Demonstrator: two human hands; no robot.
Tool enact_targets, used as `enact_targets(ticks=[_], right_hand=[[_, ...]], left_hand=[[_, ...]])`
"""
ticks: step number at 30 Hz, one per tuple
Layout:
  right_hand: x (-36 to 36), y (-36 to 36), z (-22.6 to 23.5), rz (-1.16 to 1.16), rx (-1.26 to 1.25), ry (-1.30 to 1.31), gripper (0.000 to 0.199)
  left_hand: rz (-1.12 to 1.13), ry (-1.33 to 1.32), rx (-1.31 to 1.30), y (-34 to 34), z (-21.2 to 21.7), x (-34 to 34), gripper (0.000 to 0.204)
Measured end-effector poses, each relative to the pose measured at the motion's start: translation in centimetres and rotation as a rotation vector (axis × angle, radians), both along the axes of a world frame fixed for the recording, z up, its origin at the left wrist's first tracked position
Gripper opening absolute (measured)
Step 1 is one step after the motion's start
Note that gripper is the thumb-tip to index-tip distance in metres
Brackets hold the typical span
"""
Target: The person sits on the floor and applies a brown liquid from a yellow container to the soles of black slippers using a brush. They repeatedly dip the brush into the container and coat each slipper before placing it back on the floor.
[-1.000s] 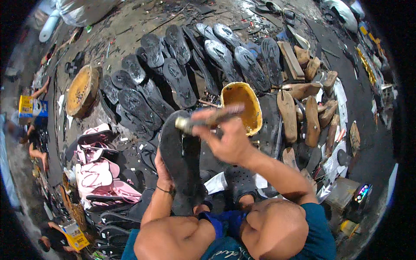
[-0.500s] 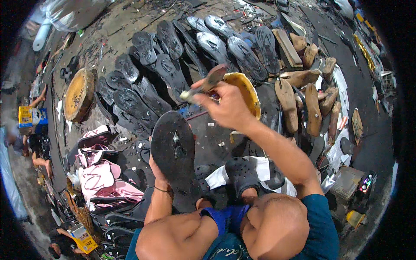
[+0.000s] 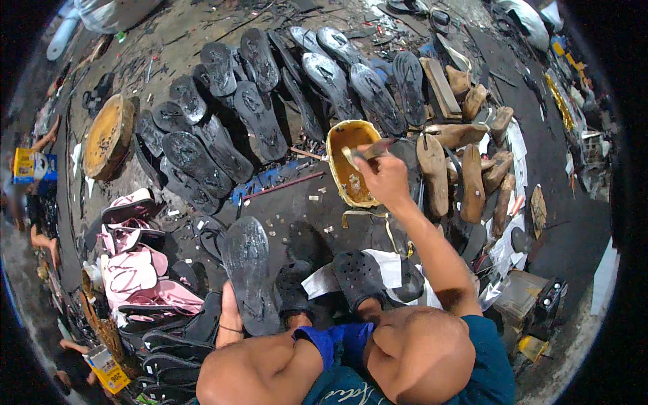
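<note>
My left hand [image 3: 230,309] grips a dark shoe sole [image 3: 247,270] from behind and beside its lower edge. The sole stands tilted, its face coated with a wet, whitish, streaky film. My right hand [image 3: 387,178] is closed round a brush with a dark handle and pale bristles [image 3: 349,158]. Those bristles hang over a yellow-crusted tub [image 3: 335,169] holding amber, glue-like stuff. Whether they touch the contents I cannot tell. Just beyond the tub lie several dark sandal soles [image 3: 260,121], many with the same pale, shiny coating.
Wooden shoe lasts [image 3: 472,185] cluster right of the tub. Pink-and-white sandals [image 3: 135,273] are piled at my left, with black ones [image 3: 172,347] nearer me. A round wooden block [image 3: 108,138] stands at the far left. My feet are in black clogs [image 3: 358,280].
My right hand has moved right and nearer me, bringing the brush over the tub. The sole in my left hand has lowered, and pale streaks now cover more of its face.
</note>
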State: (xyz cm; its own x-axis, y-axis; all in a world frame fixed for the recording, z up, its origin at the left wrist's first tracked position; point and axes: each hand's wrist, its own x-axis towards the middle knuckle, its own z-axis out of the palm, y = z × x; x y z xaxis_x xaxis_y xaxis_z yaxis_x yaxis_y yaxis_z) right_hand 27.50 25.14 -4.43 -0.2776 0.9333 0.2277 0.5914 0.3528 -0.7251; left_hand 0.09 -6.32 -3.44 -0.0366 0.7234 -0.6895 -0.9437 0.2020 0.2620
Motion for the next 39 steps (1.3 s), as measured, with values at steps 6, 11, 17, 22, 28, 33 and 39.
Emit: enact_targets(ticks=[6, 11, 17, 22, 28, 33, 39], right_hand=[[3.9, -0.1, 3.4, -0.124, 0.071, 0.068, 0.033], [8.6, -4.4, 8.4, 0.417, -0.612, -0.697, 0.034], [-0.5, -6.8, 10.8, 0.423, -0.611, 0.496, 0.029], [-9.5, -4.9, 12.7, 0.555, -0.021, 0.432, 0.026], [-6.1, -8.0, 12.1, 1.002, 0.116, 0.464, 0.04], [-7.5, -7.7, 12.2, 0.541, 0.159, 0.382, 0.03], [-8.7, -6.4, 14.5, 0.894, 0.207, 0.345, 0.042]], left_hand=[[0.017, -0.093, -0.068, -4.6, -0.7, 2.4, 0.057], [0.04, -0.208, 0.118, -1.0, -1.1, 0.7, 0.054], [0.007, 0.217, 0.171, 10.4, 0.6, 0.5, 0.045], [0.022, -0.167, 0.512, 15.6, 4.2, 2.9, 0.047], [0.167, -0.076, 0.68, 13.5, 3.2, -1.3, 0.067], [0.098, -0.025, 0.547, 13.8, 1.6, -2.2, 0.068], [-0.011, 0.018, 0.422, 15.7, 5.3, 1.8, 0.052]])
